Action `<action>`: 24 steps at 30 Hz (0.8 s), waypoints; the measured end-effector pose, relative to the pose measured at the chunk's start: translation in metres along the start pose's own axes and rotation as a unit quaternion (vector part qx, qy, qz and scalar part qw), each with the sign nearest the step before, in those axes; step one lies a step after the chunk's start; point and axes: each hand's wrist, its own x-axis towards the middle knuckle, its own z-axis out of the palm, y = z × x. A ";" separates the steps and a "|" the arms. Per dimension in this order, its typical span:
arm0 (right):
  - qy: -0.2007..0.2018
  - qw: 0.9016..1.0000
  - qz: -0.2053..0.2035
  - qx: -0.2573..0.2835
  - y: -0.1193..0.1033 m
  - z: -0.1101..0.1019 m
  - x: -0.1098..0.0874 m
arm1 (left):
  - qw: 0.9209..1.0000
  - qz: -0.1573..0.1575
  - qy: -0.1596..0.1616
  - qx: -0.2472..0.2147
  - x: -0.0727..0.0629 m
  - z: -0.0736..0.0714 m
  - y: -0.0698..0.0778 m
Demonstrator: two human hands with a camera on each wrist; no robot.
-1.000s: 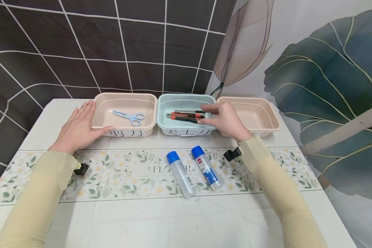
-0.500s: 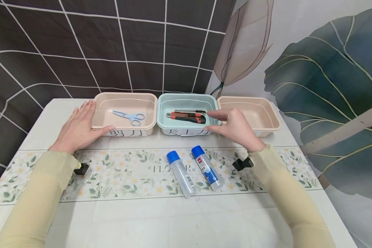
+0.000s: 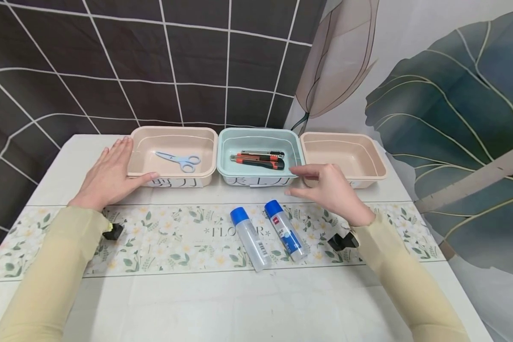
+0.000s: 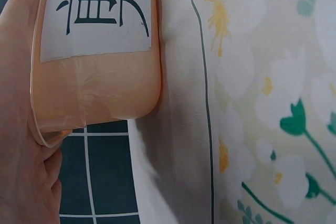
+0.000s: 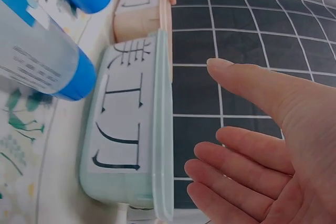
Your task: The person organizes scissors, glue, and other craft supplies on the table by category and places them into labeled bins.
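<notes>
We're drawing our R hand (image 3: 331,190) back from the box cutters (image 3: 261,164), which are lying side by side in the blue tub (image 3: 256,138), so that bit's prob. wrapping up. Its grip is hanging half spread w/ nothing in it, thumb & index apart by the tub's front R corner; vs. a sec ago, when fingertips were at the cutters, it's sitting farther R, while our L hand (image 3: 109,173) is still resting, fingers straight, on the L pink tub (image 3: 171,139).
</notes>
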 end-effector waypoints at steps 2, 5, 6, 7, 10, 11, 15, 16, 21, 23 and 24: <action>-0.004 1.000 0.001 0.001 0.001 0.002 -0.004 | 1.000 0.001 0.001 -0.001 0.000 0.000 0.000; -0.008 1.000 0.002 -0.003 0.004 0.005 -0.008 | 1.000 0.003 0.001 -0.002 0.001 -0.001 0.000; -0.010 1.000 0.002 -0.004 0.005 0.006 -0.010 | 1.000 0.002 0.001 -0.001 0.001 -0.001 0.000; -0.012 1.000 0.000 -0.006 0.006 0.007 -0.012 | 1.000 0.003 0.001 -0.001 0.001 -0.001 0.000; -0.017 1.000 -0.005 -0.013 0.009 0.012 -0.017 | 1.000 0.002 0.002 0.000 0.000 -0.001 0.000; -0.019 1.000 -0.006 -0.012 0.010 0.013 -0.018 | 1.000 0.002 0.002 0.000 0.000 -0.001 0.000; -0.029 1.000 -0.006 -0.009 0.011 0.021 -0.027 | 1.000 0.002 0.003 -0.001 0.000 -0.001 0.000; -0.034 0.999 -0.001 -0.007 0.012 0.023 -0.029 | 1.000 0.003 0.003 -0.001 0.000 -0.001 0.000; -0.061 0.998 0.031 -0.001 0.016 0.035 -0.038 | 1.000 0.005 0.005 -0.002 0.000 -0.001 0.000; -0.066 0.997 0.036 -0.003 0.018 0.039 -0.041 | 1.000 0.005 0.005 -0.003 0.000 0.000 0.000; -0.068 0.997 0.038 -0.004 0.019 0.040 -0.042 | 1.000 0.004 0.005 -0.002 0.000 0.000 0.000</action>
